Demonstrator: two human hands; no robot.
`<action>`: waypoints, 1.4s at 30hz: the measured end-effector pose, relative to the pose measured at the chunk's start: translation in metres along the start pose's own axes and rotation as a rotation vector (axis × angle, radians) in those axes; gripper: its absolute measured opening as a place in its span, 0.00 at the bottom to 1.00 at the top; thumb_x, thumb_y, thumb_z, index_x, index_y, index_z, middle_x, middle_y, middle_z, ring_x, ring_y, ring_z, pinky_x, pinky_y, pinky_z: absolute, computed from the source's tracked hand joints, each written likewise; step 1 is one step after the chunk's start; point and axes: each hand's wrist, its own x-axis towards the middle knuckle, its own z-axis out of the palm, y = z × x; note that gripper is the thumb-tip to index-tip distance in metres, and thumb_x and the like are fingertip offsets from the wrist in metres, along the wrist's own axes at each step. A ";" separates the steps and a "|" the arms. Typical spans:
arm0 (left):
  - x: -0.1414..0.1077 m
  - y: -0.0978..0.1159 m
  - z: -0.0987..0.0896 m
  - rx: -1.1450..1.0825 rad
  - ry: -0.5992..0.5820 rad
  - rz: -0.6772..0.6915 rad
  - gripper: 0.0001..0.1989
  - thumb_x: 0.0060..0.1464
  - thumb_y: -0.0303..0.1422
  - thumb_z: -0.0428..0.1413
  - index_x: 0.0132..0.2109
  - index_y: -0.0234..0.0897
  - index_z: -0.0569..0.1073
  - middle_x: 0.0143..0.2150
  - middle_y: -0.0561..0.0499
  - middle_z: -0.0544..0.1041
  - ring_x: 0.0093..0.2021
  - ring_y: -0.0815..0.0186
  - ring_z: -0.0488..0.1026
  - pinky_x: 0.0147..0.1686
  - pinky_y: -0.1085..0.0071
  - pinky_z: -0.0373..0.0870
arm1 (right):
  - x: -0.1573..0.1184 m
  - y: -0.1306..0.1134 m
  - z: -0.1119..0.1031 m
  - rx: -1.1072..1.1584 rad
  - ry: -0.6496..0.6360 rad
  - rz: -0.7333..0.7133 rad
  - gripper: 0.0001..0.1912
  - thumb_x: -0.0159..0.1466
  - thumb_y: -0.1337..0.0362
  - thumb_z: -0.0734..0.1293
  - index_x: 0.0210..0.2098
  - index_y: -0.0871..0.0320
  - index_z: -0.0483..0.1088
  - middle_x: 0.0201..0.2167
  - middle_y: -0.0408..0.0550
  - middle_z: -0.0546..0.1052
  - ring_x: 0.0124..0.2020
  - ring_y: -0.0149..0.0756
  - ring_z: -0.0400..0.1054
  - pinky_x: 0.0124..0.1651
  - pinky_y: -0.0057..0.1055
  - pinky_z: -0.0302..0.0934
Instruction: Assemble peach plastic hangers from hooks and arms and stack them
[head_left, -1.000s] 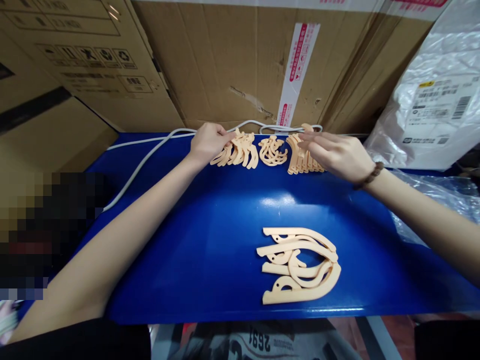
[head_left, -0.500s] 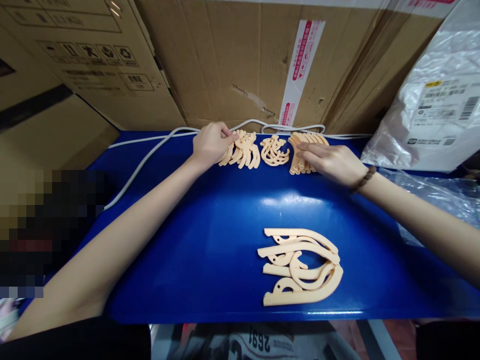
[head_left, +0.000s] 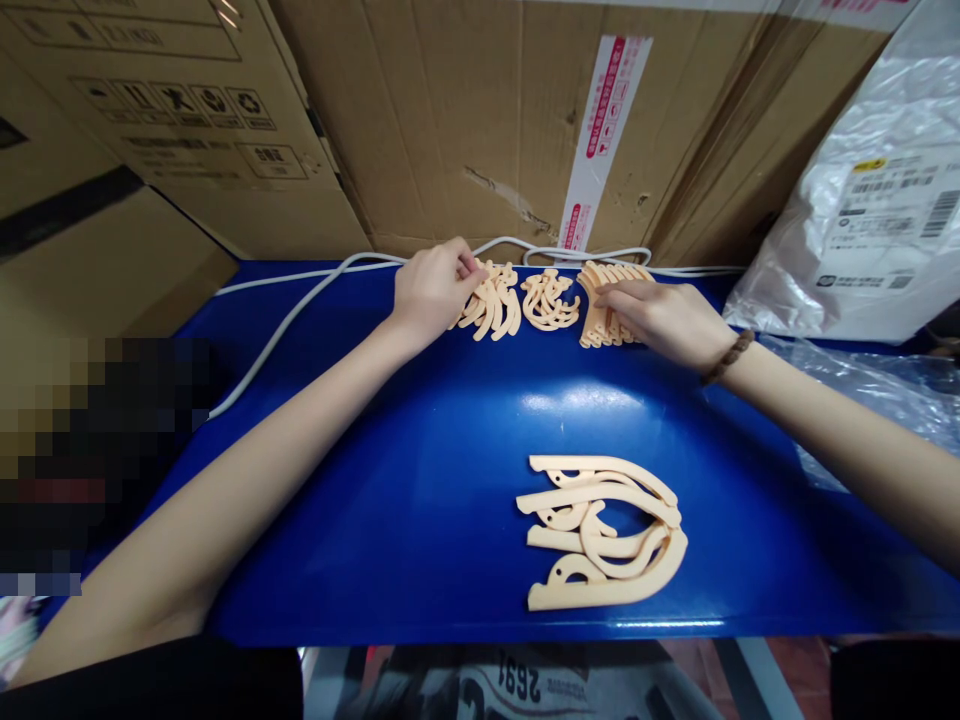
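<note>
fingers [head_left: 624,296] touch pale curved pieces [head_left: 592,322]

Light: moderate, dimmer far left | Glare: white patch on blue tabletop [head_left: 397,450] | Edges: wide-angle stretch | Left: pixelated block [head_left: 105,470]

Glossy smooth tabletop [head_left: 420,520], smooth plastic-looking curved pieces [head_left: 611,546], matt creased cardboard box [head_left: 480,120], crinkled shiny plastic bag [head_left: 804,235]

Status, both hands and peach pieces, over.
Left hand at left hanger-part pile. Right hand at right pile. Other hanger parts in front. White cable behind piles.
</note>
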 end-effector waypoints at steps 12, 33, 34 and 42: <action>-0.092 0.098 -0.035 0.195 -1.062 0.684 0.29 0.46 0.49 0.67 0.48 0.35 0.70 0.44 0.47 0.75 0.37 0.60 0.72 0.28 0.71 0.56 | 0.000 -0.001 -0.001 0.027 -0.019 0.040 0.16 0.70 0.71 0.56 0.52 0.62 0.70 0.54 0.56 0.76 0.49 0.44 0.73 0.36 0.33 0.62; -0.053 0.067 -0.025 -0.196 -1.125 0.432 0.15 0.57 0.34 0.58 0.50 0.32 0.71 0.45 0.47 0.77 0.37 0.67 0.74 0.34 0.74 0.66 | -0.033 -0.089 -0.050 0.947 -0.262 0.153 0.13 0.68 0.56 0.65 0.43 0.58 0.75 0.27 0.42 0.75 0.25 0.28 0.65 0.29 0.26 0.55; -0.050 0.065 -0.022 -0.282 -1.123 0.380 0.16 0.56 0.35 0.58 0.50 0.32 0.71 0.43 0.48 0.78 0.37 0.67 0.74 0.34 0.74 0.67 | -0.031 -0.089 -0.052 0.963 -0.232 0.170 0.13 0.68 0.57 0.64 0.44 0.58 0.75 0.27 0.42 0.75 0.25 0.28 0.66 0.29 0.26 0.56; -0.045 0.067 0.006 -0.960 -0.722 -0.007 0.12 0.54 0.33 0.62 0.43 0.32 0.75 0.40 0.49 0.78 0.36 0.70 0.72 0.35 0.75 0.63 | -0.017 -0.066 -0.066 0.747 0.153 0.386 0.14 0.68 0.56 0.63 0.45 0.59 0.72 0.25 0.43 0.74 0.24 0.31 0.65 0.29 0.29 0.56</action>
